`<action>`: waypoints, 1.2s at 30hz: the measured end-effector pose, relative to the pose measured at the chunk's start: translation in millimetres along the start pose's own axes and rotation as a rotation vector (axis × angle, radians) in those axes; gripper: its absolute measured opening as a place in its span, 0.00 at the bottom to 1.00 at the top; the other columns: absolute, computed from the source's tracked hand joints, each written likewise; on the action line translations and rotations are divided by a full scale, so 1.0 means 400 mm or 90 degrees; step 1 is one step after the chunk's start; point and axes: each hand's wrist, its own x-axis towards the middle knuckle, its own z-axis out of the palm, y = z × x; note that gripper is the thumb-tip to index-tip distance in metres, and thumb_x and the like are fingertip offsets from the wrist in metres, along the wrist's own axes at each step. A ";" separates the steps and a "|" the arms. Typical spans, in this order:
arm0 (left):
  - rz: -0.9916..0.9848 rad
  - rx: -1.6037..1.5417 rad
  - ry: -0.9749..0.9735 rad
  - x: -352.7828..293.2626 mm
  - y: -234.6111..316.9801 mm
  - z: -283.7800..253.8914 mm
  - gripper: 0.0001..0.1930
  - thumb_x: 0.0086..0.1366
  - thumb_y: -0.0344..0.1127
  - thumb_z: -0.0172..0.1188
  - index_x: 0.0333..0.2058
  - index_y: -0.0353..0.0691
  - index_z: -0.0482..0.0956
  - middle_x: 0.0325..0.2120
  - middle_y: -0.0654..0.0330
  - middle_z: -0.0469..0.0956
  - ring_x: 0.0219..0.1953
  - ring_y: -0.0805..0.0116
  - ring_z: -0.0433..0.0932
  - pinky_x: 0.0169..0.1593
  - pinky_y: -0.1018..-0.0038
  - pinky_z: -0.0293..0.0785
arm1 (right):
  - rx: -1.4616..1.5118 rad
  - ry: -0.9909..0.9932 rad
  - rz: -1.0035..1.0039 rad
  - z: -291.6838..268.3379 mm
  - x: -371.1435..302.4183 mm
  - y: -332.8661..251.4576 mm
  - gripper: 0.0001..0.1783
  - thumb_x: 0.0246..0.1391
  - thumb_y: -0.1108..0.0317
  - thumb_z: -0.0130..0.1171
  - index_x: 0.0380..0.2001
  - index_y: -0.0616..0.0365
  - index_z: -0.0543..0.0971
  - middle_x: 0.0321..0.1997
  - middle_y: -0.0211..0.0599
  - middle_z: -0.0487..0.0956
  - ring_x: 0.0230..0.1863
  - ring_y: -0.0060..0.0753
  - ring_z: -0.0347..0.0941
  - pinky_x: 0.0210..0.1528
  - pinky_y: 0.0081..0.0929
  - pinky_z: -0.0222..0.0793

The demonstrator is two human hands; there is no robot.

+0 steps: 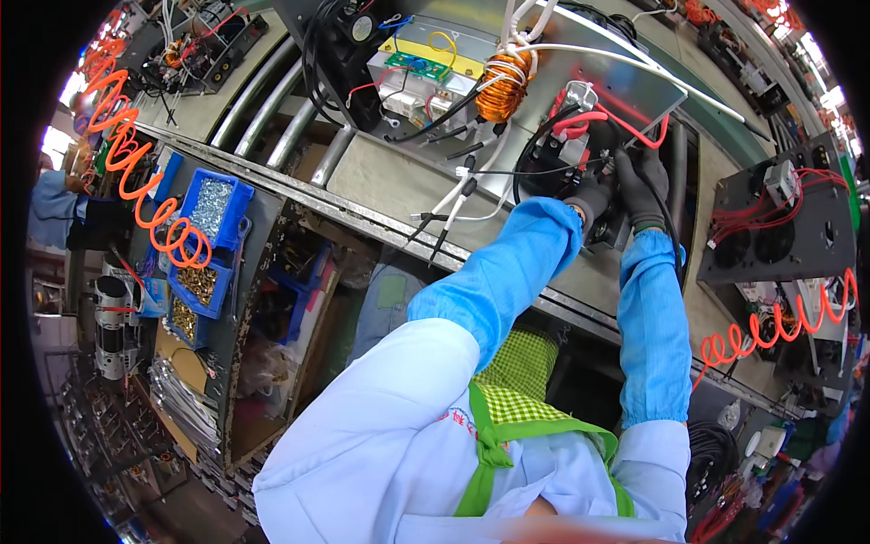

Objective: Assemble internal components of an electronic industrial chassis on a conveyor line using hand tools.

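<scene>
Both my hands wear dark grey gloves and work close together at the right end of an open electrical unit with a metal chassis plate [625,89]. My left hand [591,198] is closed beside the dark parts there, its grip partly hidden by its own wrist. Fingers bent, my right hand [643,189] closes on a black cable [672,222] that hangs past its wrist. Thick red wires [580,120] loop just beyond the hands. A thin black lead [535,172] with a white end stretches leftward from them. Left of that stands an orange copper-wound coil [503,83] with white leads.
Metal rollers [272,118] lie left of the unit. Blue bins [216,204] of screws and small fasteners stand at the left. A black panel with fans [775,222] sits on the right. Coiled orange air hoses [168,231] hang on both sides.
</scene>
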 end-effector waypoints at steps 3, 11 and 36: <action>0.120 -0.026 -0.020 0.020 -0.067 0.002 0.23 0.67 0.44 0.43 0.56 0.42 0.68 0.50 0.46 0.74 0.52 0.51 0.74 0.50 0.63 0.71 | 0.029 -0.016 0.016 -0.004 0.010 -0.037 0.27 0.47 0.53 0.61 0.49 0.53 0.72 0.37 0.46 0.81 0.40 0.51 0.76 0.43 0.42 0.70; 0.092 -0.136 0.045 0.129 -0.159 0.018 0.25 0.67 0.51 0.43 0.56 0.41 0.69 0.46 0.46 0.75 0.45 0.51 0.76 0.45 0.63 0.71 | -0.002 0.008 0.000 0.026 0.021 -0.056 0.27 0.46 0.52 0.61 0.48 0.51 0.73 0.38 0.47 0.80 0.41 0.53 0.76 0.44 0.43 0.69; 0.182 -0.235 -0.046 0.124 -0.196 -0.012 0.18 0.64 0.35 0.48 0.53 0.42 0.71 0.40 0.51 0.78 0.34 0.59 0.78 0.37 0.67 0.73 | 0.025 -0.005 0.030 0.015 0.023 -0.113 0.24 0.46 0.53 0.61 0.46 0.51 0.73 0.35 0.44 0.81 0.39 0.49 0.77 0.41 0.41 0.70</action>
